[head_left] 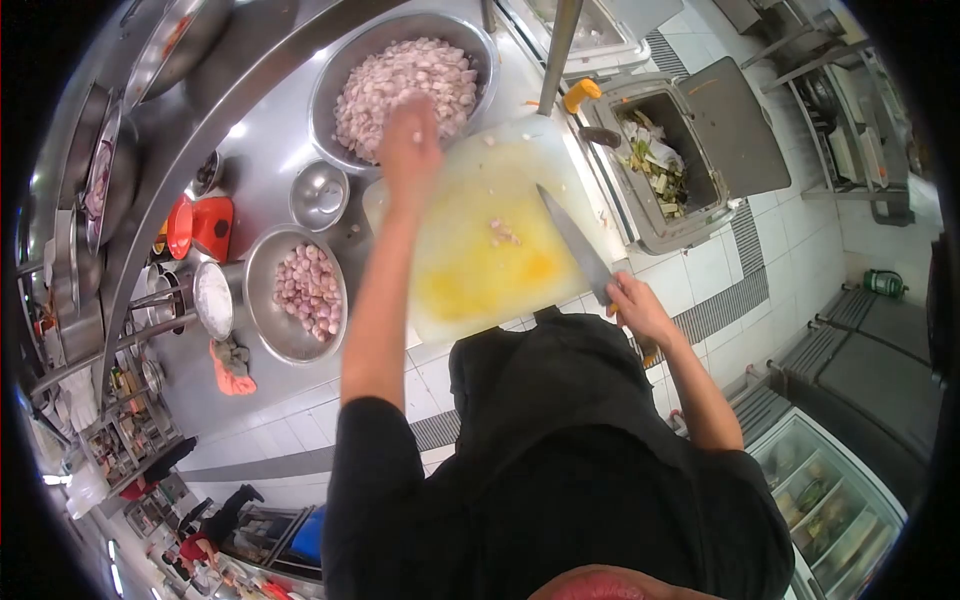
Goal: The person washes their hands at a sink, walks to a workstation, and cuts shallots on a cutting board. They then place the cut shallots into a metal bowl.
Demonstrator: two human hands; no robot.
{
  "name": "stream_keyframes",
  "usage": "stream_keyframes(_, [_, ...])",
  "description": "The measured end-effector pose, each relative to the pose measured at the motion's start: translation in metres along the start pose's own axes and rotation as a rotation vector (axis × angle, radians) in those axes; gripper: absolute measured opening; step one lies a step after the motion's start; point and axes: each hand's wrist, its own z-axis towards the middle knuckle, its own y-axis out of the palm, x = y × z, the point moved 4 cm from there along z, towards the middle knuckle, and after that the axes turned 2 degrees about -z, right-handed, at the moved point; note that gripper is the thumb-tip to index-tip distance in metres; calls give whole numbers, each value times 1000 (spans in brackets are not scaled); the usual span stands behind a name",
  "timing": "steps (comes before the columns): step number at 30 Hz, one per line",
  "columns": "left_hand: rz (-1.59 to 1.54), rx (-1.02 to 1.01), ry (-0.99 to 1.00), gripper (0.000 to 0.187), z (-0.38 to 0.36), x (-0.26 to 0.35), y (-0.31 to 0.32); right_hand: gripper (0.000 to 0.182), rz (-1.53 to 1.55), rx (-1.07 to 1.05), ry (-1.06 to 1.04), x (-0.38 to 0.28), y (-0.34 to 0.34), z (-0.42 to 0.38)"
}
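My right hand [636, 305] grips the handle of a large kitchen knife [577, 243], its blade lying across the right side of the cutting board [470, 190]. The board is pale and stained yellow. A few small pieces of shallot [503, 232] rest near its middle. Blurred by motion, my left hand [410, 140] is over the near side of a big metal bowl [318, 100] heaped with peeled, cut shallots [400, 85]. A second metal bowl [255, 320] of whole pinkish shallots [307, 290] stands to the left of my left forearm.
A small metal bowl [320, 195] sits between the two shallot bowls. On the right, a lidded bin [700, 190] stands open with scraps inside. A red kitchen scale [211, 228] and an orange cloth [232, 375] are at left. A person [205, 535] is far back at lower left.
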Motion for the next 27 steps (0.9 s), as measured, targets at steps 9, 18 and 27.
stream_keyframes(9, [-152,18,-366,43,-220,8,85,21,-239,-136,-158,-21,66,11])
stream_keyframes(18, [-3,233,68,35,3,-9,-12,21,-297,156,-244,-187,27,26])
stream_keyframes(27, [944,152,-851,68,-165,-185,-219,18,-729,53,-276,-87,56,26])
